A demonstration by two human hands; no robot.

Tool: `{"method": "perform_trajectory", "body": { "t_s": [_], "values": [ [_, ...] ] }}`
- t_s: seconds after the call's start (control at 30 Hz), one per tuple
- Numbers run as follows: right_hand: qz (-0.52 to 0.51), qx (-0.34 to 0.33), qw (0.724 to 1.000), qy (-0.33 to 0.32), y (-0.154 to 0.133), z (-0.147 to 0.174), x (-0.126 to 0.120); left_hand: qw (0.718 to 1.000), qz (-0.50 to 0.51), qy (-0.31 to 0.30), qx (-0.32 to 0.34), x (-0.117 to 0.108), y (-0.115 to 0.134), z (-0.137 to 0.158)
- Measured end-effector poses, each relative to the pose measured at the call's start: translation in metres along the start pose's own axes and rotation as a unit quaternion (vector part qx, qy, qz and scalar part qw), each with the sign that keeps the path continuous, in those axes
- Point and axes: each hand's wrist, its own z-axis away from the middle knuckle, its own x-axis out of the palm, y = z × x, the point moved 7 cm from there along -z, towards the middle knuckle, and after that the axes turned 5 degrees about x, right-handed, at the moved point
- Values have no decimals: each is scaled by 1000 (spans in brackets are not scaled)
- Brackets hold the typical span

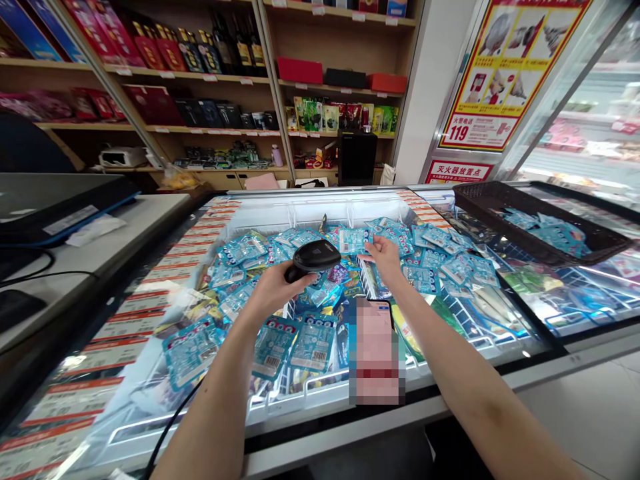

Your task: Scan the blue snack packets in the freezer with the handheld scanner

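My left hand (281,289) is wrapped round the handle of a black barcode scanner (316,255), its head tilted toward the right. A small blue packet (353,241) is pinched by its right edge between the fingers of my right hand (384,259). The scanner's head is close to the packet's left end. Beneath both hands, many similar blue packets (243,249) lie scattered on the freezer's glass top (145,393). Two of them, a flat packet (313,342) and its neighbour (273,347), show barcodes near the front.
A phone (377,353), its screen blurred out, lies at the front edge. More blue packets lie in a dark basket (540,223) at right. The scanner's cable (173,420) runs along the left. Stocked shelves (200,77) stand behind.
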Motion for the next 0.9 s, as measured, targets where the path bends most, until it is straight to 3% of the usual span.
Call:
{"method": "perform_trajectory", "body": {
  "t_s": [0.13,0.27,0.47,0.63,0.73,0.83,0.9],
  "values": [
    [39,-13,998,41,-3,-6,-15,999,42,20,-19,-1,-3,0],
    [168,-69,976,124,-18,-10,-45,994,68,74,-37,-10,-8,0],
    [369,-124,886,251,-43,-8,-83,989,6,143,-47,-27,-16,1],
    [486,-139,798,328,-61,4,-88,985,20,162,-52,-31,-18,2],
    [514,-169,801,256,-65,5,-60,985,20,164,-51,-31,-17,2],
    [537,-192,818,77,-54,7,-8,985,17,162,-48,-31,-17,2],
    [553,-182,811,-54,-40,15,29,985,19,162,-49,-31,-18,3]
  ]
}}
